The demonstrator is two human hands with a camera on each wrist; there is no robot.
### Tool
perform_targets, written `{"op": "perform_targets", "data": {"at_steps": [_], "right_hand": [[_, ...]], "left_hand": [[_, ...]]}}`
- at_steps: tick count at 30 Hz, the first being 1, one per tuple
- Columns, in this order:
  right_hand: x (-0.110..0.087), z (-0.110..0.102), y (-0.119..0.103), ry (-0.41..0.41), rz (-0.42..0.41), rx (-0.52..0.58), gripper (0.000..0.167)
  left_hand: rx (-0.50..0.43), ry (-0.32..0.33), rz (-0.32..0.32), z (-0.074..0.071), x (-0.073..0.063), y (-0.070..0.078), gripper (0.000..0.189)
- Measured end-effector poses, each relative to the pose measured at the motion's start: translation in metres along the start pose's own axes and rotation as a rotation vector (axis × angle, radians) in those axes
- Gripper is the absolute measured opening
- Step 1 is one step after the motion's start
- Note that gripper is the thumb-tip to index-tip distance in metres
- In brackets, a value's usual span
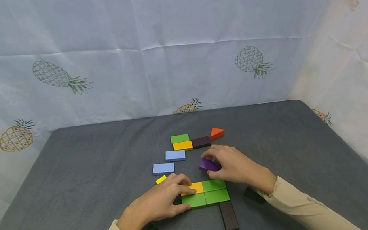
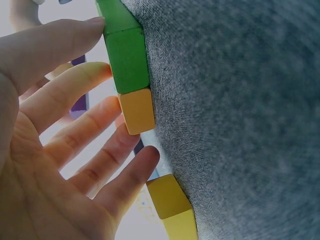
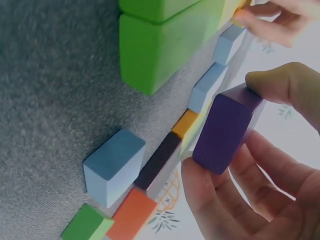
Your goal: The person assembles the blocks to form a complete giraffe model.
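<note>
Right wrist: blue block (image 3: 114, 162) unseen in head; right hand (image 1: 232, 164) pinches purple block (image 3: 222, 132); left hand (image 1: 160, 202) spread.

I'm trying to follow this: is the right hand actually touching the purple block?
Touching. The right wrist view shows the right hand pinching the purple block between thumb and fingers.

The head view looks forward and down from above, taking in the whole spread of blocks on the table (image 1: 103, 158) and the curtain (image 1: 119, 85) behind. The left-wrist view sits low and close beside the left fingers (image 2: 70, 136), turned sideways so the tabletop fills its right side; the right-wrist view, also close and turned, looks past the right fingers (image 3: 272, 161), sharing the purple block (image 3: 222, 135) and green blocks (image 3: 145, 55) with the head view.
</note>
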State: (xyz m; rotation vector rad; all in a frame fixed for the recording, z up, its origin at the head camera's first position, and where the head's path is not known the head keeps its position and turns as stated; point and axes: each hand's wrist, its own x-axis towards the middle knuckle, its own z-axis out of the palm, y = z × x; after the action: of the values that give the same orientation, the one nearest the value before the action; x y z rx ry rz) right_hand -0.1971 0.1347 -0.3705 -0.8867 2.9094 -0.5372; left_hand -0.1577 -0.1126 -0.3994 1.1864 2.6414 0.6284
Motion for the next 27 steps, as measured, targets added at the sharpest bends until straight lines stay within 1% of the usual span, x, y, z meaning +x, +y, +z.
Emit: {"op": "perform_targets", "data": {"at_steps": [8,14,22,27], "right_hand": [[-0.009,-0.002,-0.006,0.008,-0.021,0.003,0.037],[-0.013,-0.003,-0.008,-0.016,-0.026,0.031,0.038],[-0.020,-0.001,-0.012,-0.045,-0.063,0.055,0.036],[-0.026,0.001,-0.020,-0.081,-0.047,0.071,0.036]], "left_hand": [[-0.003,-0.001,-0.002,0.000,0.000,0.000,0.033],[-0.008,-0.009,-0.001,0.000,0.000,-0.001,0.034],[-0.013,-0.021,-0.006,-0.001,0.000,-0.001,0.034],[-0.026,-0.019,-0.006,-0.001,0.001,-0.001,0.034]]}}
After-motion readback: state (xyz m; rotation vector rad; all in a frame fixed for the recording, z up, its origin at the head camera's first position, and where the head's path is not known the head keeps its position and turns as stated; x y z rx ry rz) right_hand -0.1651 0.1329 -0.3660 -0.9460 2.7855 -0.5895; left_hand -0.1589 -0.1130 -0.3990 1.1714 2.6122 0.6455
